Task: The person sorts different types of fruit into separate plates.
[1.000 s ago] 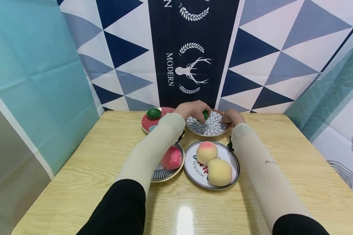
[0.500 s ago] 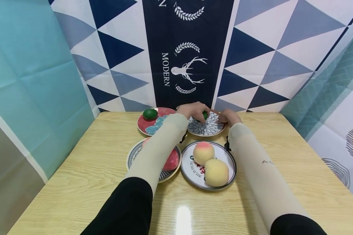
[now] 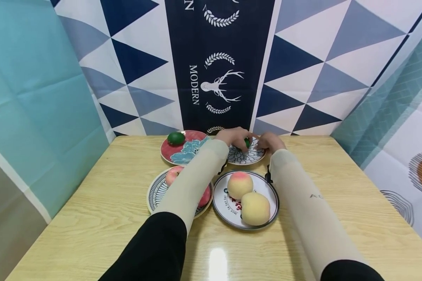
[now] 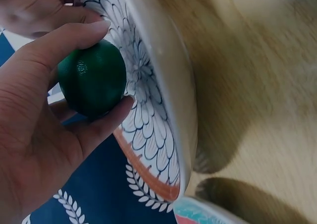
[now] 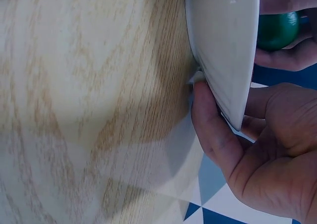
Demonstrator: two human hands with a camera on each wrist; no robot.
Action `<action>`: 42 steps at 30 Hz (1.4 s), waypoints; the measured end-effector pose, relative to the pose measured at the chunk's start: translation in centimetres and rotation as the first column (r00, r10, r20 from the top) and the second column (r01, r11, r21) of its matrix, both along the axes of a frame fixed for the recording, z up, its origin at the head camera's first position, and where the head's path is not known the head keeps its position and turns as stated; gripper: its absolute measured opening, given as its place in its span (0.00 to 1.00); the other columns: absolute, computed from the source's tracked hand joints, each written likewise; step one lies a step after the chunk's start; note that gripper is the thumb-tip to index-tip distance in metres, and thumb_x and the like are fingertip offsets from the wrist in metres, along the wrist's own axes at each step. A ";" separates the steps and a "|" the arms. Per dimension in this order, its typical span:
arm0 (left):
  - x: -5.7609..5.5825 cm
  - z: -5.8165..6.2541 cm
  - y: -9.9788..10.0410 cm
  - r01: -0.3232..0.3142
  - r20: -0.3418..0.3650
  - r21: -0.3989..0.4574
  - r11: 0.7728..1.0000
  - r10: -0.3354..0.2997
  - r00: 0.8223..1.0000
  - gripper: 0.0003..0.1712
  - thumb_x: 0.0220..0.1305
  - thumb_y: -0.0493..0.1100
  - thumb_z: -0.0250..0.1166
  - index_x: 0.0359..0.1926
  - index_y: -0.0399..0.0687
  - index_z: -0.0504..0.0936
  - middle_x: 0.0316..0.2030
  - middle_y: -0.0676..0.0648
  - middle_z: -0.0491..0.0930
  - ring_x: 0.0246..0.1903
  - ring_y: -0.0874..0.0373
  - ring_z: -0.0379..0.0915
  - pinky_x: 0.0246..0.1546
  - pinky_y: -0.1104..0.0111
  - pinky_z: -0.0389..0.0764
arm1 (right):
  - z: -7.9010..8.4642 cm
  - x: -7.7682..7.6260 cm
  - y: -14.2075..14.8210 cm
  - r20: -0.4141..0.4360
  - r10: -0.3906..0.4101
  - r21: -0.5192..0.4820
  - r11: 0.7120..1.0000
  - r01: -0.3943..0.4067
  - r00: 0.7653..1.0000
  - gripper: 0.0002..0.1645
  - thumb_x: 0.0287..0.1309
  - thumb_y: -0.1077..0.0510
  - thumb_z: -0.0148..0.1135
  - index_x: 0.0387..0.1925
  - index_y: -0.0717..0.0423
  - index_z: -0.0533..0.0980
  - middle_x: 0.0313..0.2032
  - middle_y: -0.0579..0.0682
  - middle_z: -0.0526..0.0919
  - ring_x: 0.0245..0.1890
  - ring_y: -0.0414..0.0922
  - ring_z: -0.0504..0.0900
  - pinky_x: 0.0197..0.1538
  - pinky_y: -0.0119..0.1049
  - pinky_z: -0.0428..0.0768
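Note:
My left hand (image 3: 235,137) pinches a dark green lime (image 4: 94,78) between thumb and fingers, over a plate (image 3: 244,158) with a petal pattern and a brown-orange rim section. In the left wrist view the lime sits close over the petals. My right hand (image 5: 270,144) grips this plate's right edge, one digit pressed under its pale underside and the other fingers at the inner side. Left of it lies a red plate (image 3: 167,151) with a blue flower, bearing another lime (image 3: 176,138).
Nearer me, a white plate (image 3: 222,210) with a dark rim holds two yellow-pink peaches (image 3: 255,208). Beside it, a striped plate (image 3: 154,195) carries reddish apples (image 3: 174,174), partly hidden by my left sleeve. A patterned cloth (image 3: 214,58) hangs behind the wooden table (image 3: 102,203).
The view has shifted, so the scene drifts left in it. My left hand keeps the lime over the petal plate, and my right hand stays at the plate's edge.

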State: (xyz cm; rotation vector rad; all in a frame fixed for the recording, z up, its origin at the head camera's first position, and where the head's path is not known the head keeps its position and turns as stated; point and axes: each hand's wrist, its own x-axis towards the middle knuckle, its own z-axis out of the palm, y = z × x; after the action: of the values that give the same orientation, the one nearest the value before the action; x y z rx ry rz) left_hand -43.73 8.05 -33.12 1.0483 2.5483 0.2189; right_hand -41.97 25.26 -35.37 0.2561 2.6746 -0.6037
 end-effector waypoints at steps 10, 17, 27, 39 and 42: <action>0.2 -0.4 0.1 -0.008 -0.015 -0.013 1.000 0.008 1.000 0.21 0.68 0.51 0.75 0.58 0.54 0.82 0.58 0.50 0.77 0.53 0.57 0.71 0.53 0.66 0.75 | 0.2 0.4 -0.3 -0.009 0.007 -0.008 1.000 -0.007 1.000 0.15 0.75 0.60 0.58 0.50 0.71 0.78 0.36 0.58 0.78 0.29 0.46 0.76 0.33 0.34 0.77; -0.2 -0.4 0.2 -0.031 0.003 -0.026 0.999 0.031 1.000 0.24 0.67 0.52 0.75 0.61 0.56 0.82 0.63 0.50 0.76 0.55 0.57 0.70 0.55 0.66 0.75 | 0.0 0.1 0.0 0.007 0.004 -0.006 1.000 -0.004 1.000 0.16 0.75 0.59 0.58 0.52 0.70 0.78 0.37 0.58 0.79 0.29 0.45 0.77 0.33 0.34 0.78; 0.2 -0.3 0.0 -0.006 -0.028 -0.072 0.997 0.004 1.000 0.28 0.68 0.54 0.75 0.65 0.55 0.80 0.63 0.49 0.76 0.57 0.57 0.70 0.59 0.65 0.75 | 0.3 0.3 -0.2 0.017 0.004 0.016 1.000 -0.004 1.000 0.17 0.76 0.57 0.59 0.52 0.70 0.79 0.40 0.58 0.79 0.33 0.47 0.78 0.37 0.36 0.79; 0.4 0.2 -1.5 0.002 -0.009 -0.018 1.000 -0.002 1.000 0.39 0.66 0.57 0.75 0.74 0.57 0.73 0.72 0.47 0.70 0.67 0.52 0.64 0.68 0.57 0.70 | -0.5 -0.3 -0.2 0.007 -0.047 -0.035 0.998 0.047 0.999 0.15 0.74 0.58 0.60 0.50 0.70 0.79 0.38 0.58 0.79 0.30 0.46 0.78 0.33 0.35 0.79; 0.0 0.4 -1.7 -0.020 0.019 0.002 1.000 0.020 1.000 0.45 0.65 0.61 0.73 0.79 0.59 0.68 0.77 0.47 0.64 0.73 0.50 0.59 0.72 0.54 0.65 | -0.3 0.0 -0.2 0.005 -0.029 -0.029 0.999 0.029 1.000 0.16 0.75 0.58 0.59 0.51 0.70 0.78 0.38 0.58 0.78 0.29 0.45 0.77 0.33 0.35 0.78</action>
State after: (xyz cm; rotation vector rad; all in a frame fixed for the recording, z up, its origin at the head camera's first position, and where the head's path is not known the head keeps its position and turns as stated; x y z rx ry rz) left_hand -43.70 6.38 -32.77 1.0178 2.5431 0.2361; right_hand -41.99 25.07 -35.66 0.2880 2.6596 -0.6491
